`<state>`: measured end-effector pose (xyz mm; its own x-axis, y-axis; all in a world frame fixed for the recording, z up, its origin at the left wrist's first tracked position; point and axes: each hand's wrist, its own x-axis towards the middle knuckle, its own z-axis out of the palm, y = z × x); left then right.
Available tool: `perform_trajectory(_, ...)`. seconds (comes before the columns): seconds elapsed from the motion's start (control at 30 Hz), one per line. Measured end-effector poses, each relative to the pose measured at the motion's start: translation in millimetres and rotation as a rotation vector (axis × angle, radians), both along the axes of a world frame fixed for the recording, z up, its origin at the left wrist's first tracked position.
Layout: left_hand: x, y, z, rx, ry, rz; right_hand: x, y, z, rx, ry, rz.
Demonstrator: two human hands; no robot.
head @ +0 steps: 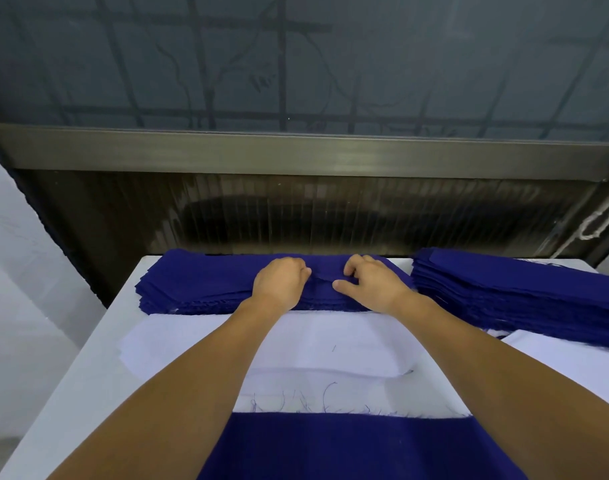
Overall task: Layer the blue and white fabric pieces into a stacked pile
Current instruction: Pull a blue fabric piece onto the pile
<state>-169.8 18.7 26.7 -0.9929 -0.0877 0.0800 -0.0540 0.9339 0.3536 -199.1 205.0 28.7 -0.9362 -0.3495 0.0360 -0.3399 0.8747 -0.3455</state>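
2 hands work at the blue stack [199, 289] that lies along the far edge of the worktop [98, 362]. The left hand [278, 282] has its fingers curled down onto the top blue piece, and the right hand [372, 284] pinches a small raised fold of that same piece between thumb and curled fingers. This looks like the step of separating 1 blue piece from the stack.

Just nearer than the stack lies a white piece [348, 341], spread flat mid-worktop, and a blue piece [348, 445] covers the pile at the near edge, loose threads fringing its far side. A second blue stack [503, 292] sits at the far right corner.

Next, I judge, the pinched layer must peel away alone, without dragging those beneath, then be carried toward the near edge.
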Motion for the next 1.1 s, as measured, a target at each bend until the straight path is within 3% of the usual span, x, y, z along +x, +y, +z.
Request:
perform_trajectory(0.2, 9, -10, -1, 0.027, 0.03, -0.052, 1, -3, 1, 0.033, 0.055, -0.021)
perform_trajectory(0.37, 18, -31, 0, -0.063, 0.106, -0.015, 3, 4, 0, 0.059, 0.045, -0.02)
perform_trajectory(0.53, 36, -70, 1, -0.164, 0.141, 0.079, 11, 10, 0, 0.156, 0.158, -0.007)
perform_trajectory(0.8, 94, -107, 16, -0.213, 0.294, 0.044, 63, 35, 25, -0.002, 0.369, 0.017)
perform_trajectory(0.93, 144, -110, 31, -0.185, 0.187, -0.109, 117, 66, 40, -0.066, 0.178, 0.128)
perform_trajectory(1.1, 200, -104, 44, -0.04, -0.202, -0.371, 173, 113, 43, -0.117, -0.339, 0.202)
